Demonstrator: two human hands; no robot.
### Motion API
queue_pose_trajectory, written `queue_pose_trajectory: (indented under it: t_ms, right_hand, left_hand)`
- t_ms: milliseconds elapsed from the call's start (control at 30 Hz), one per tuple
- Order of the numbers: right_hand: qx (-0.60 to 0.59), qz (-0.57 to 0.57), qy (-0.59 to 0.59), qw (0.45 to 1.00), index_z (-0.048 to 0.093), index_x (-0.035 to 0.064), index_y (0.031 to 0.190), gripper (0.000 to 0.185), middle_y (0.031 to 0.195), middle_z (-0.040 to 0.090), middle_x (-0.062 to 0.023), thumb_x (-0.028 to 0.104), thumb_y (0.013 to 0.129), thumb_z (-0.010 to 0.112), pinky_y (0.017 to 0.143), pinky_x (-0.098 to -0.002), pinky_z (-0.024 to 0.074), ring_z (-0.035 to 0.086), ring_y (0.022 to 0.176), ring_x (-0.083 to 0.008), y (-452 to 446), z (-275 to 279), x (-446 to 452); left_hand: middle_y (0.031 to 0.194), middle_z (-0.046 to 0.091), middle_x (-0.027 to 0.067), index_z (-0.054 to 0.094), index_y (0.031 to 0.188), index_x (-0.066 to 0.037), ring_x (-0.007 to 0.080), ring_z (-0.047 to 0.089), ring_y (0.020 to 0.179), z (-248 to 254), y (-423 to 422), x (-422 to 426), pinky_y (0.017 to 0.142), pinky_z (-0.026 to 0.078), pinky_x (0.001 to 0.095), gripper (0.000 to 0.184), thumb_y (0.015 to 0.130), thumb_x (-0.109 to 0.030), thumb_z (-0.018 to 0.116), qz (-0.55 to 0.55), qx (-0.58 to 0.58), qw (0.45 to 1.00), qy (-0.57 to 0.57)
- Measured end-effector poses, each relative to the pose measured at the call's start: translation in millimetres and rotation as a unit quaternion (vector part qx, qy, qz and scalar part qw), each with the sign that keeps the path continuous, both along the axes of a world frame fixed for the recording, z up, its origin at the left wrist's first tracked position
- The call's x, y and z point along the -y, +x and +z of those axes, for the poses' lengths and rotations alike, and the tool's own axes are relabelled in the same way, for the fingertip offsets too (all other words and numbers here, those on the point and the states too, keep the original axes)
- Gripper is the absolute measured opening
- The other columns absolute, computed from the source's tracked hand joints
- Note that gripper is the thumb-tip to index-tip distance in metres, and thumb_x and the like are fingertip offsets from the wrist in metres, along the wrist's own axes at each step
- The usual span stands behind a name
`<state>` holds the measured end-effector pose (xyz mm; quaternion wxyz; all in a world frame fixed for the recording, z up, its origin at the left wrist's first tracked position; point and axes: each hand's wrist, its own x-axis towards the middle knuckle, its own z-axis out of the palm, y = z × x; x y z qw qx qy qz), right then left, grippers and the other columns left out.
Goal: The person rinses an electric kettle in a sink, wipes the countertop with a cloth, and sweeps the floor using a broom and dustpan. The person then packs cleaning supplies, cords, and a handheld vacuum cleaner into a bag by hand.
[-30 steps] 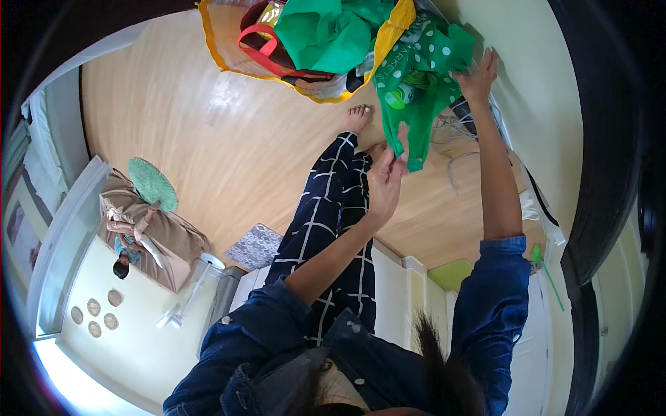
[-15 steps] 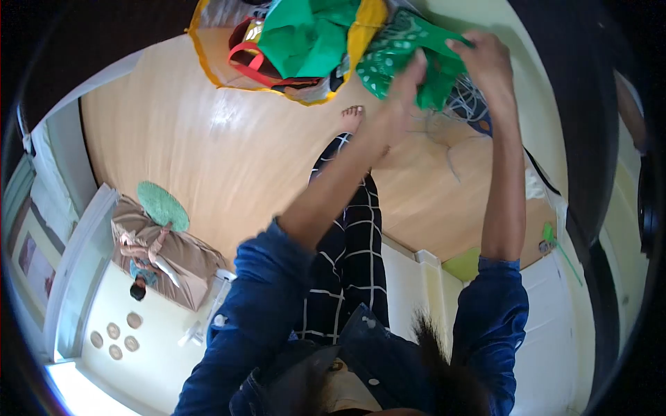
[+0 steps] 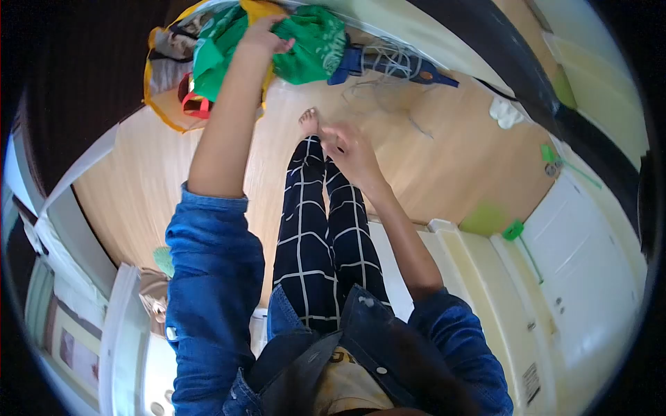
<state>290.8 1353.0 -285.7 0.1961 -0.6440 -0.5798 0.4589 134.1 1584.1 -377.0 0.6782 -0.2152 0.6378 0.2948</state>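
My left hand (image 3: 263,36) reaches to the green bags at the top, its thumb and fingers apart against the cloth. Under it and to its left is a plain green bag (image 3: 215,52) inside a clear bag with yellow edging (image 3: 154,69). The dotted green bag with white print (image 3: 312,48) bulges just right of that hand. My right hand (image 3: 352,154) hovers over the floor by my bare foot, fingers loosely curled with a gap between them and nothing seen in them; its fingertips are slightly blurred.
A dark blue object (image 3: 409,68) wrapped in pale cables (image 3: 392,55) lies along the wall beside the green bag. Red handles (image 3: 196,107) show in the clear bag. White items (image 3: 505,112) and a green-handled tool (image 3: 513,230) are at the right.
The view has turned right. My left hand has moved up to the green bags, while my right hand has let go of the dotted bag and drawn back towards my legs.
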Motion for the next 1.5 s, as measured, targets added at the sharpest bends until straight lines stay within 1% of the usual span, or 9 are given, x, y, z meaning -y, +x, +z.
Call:
queue_pose_trajectory:
  t_ms: [200,300,567,700,800,900,1100,1333,1500]
  right_hand:
    - [-0.061,-0.23,-0.188,0.953,0.057,0.0,0.095,0.023,0.089,0.059,-0.0101,0.008,0.073,0.059,0.07,-0.0252,0.0444,0.057,0.08,-0.0149,91.2,-14.0,144.5]
    - [-0.062,-0.344,-0.226,0.909,0.058,-0.001,0.09,0.017,0.079,0.06,-0.0073,0.008,0.076,0.056,0.066,-0.0225,0.0432,0.054,0.073,-0.0109,118.4,-21.7,211.7]
    - [0.015,-0.272,-0.463,0.843,0.039,0.008,0.121,0.059,0.108,0.053,-0.0106,0.046,0.078,0.05,0.079,-0.0305,0.0422,0.052,0.095,-0.0201,114.6,-8.7,397.2]
    - [-0.408,-0.504,-0.48,0.591,0.033,0.0026,0.124,0.069,0.118,0.045,-0.0164,0.053,0.078,0.043,0.094,-0.0316,0.0303,0.042,0.111,-0.0247,120.5,58.1,402.6]
    - [-0.231,-0.486,-0.408,0.738,0.048,-0.005,0.109,0.049,0.102,0.055,-0.0142,0.036,0.082,0.045,0.081,-0.0282,0.0405,0.054,0.09,-0.0213,124.0,2.2,479.8]
    - [-0.016,-0.343,-0.387,0.856,0.057,-0.0029,0.09,0.032,0.093,0.057,-0.0221,0.026,0.077,0.051,0.077,-0.0351,0.0414,0.057,0.082,-0.0303,158.8,36.4,464.6]
    - [0.059,-0.198,-0.285,0.936,0.061,0.0029,0.081,0.026,0.081,0.059,-0.0203,0.024,0.066,0.057,0.065,-0.0396,0.0457,0.058,0.075,-0.0341,227.5,11.7,460.4]
    - [0.006,-0.298,-0.262,0.918,0.065,0.008,0.084,0.023,0.082,0.06,-0.0188,0.02,0.07,0.052,0.07,-0.0381,0.0457,0.059,0.073,-0.032,385.3,30.1,454.1]
    - [0.092,-0.618,-0.158,0.764,0.06,0.0029,0.083,0.024,0.076,0.058,-0.0189,0.023,0.075,0.051,0.066,-0.0374,0.0436,0.057,0.072,-0.032,527.4,86.8,475.8]
  left_hand:
    - [0.126,0.025,0.0191,0.027,0.117,0.002,0.0377,0.033,0.109,7.0,-9.1,-1.8,0.085,0.035,0.0487,0.057,0.075,-0.021,0.058,-0.043,0.052,0.965,0.251]
    - [0.124,0.033,0.017,0.028,0.121,0.0,0.035,0.037,0.107,16.9,3.8,16.2,0.087,0.034,0.0466,0.058,0.078,-0.029,0.052,-0.187,-0.069,0.977,0.075]
    - [0.078,0.055,0.0013,0.055,0.083,-0.009,0.0103,0.049,0.072,25.4,14.4,129.0,0.061,0.036,0.0248,0.02,0.076,-0.027,0.053,-0.384,-0.245,0.851,0.263]
    - [0.079,0.058,0.0044,0.055,0.091,-0.003,0.0145,0.054,0.076,23.7,21.4,273.4,0.068,0.042,0.0281,0.024,0.079,-0.024,0.051,-0.606,-0.255,0.656,0.372]
    - [0.1,0.057,0.0138,0.051,0.103,0.0,0.0265,0.053,0.093,41.2,55.4,395.5,0.082,0.04,0.0345,0.043,0.081,-0.037,0.047,-0.869,-0.213,0.426,0.133]
    - [0.125,0.032,0.0264,0.029,0.123,0.006,0.0294,0.031,0.119,85.6,119.4,465.6,0.098,0.022,0.0301,0.077,0.077,-0.053,0.045,-0.821,-0.119,0.537,0.155]
    - [0.08,0.057,0.023,0.057,0.097,-0.006,0.0374,0.056,0.076,183.5,276.0,440.4,0.068,0.044,0.0416,0.028,0.081,-0.026,0.046,-0.851,-0.154,0.311,0.395]
    - [0.074,0.058,0.0184,0.059,0.084,-0.008,0.0358,0.056,0.07,273.0,447.0,404.4,0.062,0.043,0.0415,0.019,0.08,-0.024,0.049,-0.84,-0.135,0.22,0.478]
    - [0.076,0.059,0.017,0.06,0.083,-0.008,0.0334,0.057,0.072,271.0,585.7,398.1,0.063,0.044,0.0403,0.019,0.076,-0.024,0.053,-0.886,-0.048,0.087,0.454]
